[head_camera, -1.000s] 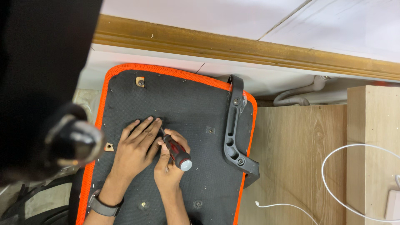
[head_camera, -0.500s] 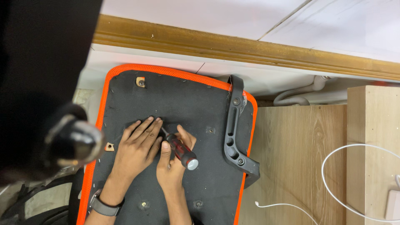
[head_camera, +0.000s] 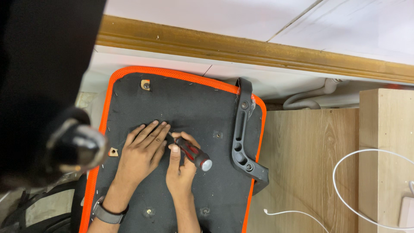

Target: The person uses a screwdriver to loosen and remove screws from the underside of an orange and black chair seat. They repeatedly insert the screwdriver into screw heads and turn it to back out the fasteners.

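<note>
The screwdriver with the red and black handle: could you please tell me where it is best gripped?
Grip the screwdriver round its thick ribbed handle, from its near side, as the right hand does. Its silver cap points right and its tip sits by the left hand on the seat base.

The upturned seat base [head_camera: 189,108] is matt black fabric edged in rough orange mesh. The glossy red-and-black plastic screwdriver handle [head_camera: 195,153] ends in a shiny metal cap. The black armrest bracket [head_camera: 241,142] looks like smooth moulded plastic.
</note>
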